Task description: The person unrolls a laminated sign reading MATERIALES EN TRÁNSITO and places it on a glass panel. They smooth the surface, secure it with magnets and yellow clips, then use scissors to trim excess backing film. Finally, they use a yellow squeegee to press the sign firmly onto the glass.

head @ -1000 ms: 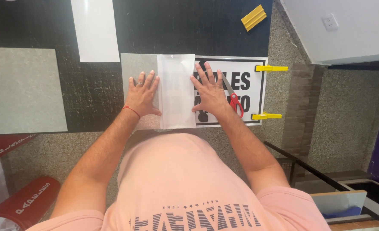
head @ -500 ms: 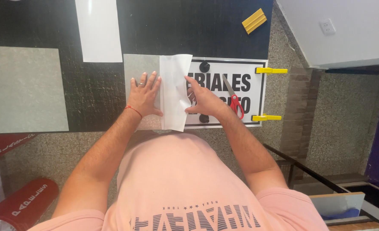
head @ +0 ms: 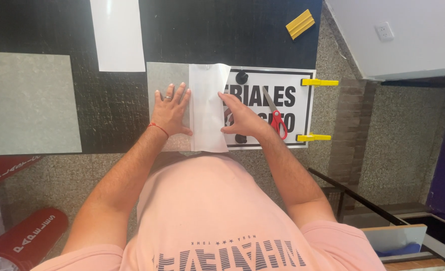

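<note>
**A:** On the black worktop (head: 112, 105), what did you log for the hands?

**B:** Left hand (head: 171, 111) lay flat, fingers spread, palm down on the grey panel (head: 167, 80). It pinched nothing, only pressed. Ring on one finger, red cord at the wrist.

**A:** And the other?

**B:** Right hand (head: 242, 116) was at the right edge of the white backing sheet (head: 206, 108), fingers curled against that edge, thumb low. The sheet was curled up off the surface there, its top right corner lifted. Whether the fingers truly pinched the sheet or only pushed on it, I could not tell.

**A:** Where did the sheet sit relative to the hands?

**B:** Between them. Its left edge touched the left hand's fingertips, its right edge met the right hand's fingers. It ran from the panel's far edge to the near one.

**A:** Beyond the right hand?

**B:** The printed white sign (head: 283, 108) with black lettering, partly uncovered. Red-handled scissors (head: 275, 113) lay on it just right of the right hand. Two yellow clamps (head: 319, 82) gripped the sign's far right edge, well apart from each other.

**A:** Anything outward of the left hand?

**B:** A larger grey sheet (head: 29, 103) well to its left, a white strip (head: 117, 35) above it, a yellow squeegee (head: 300, 23) far up to the right.
</note>
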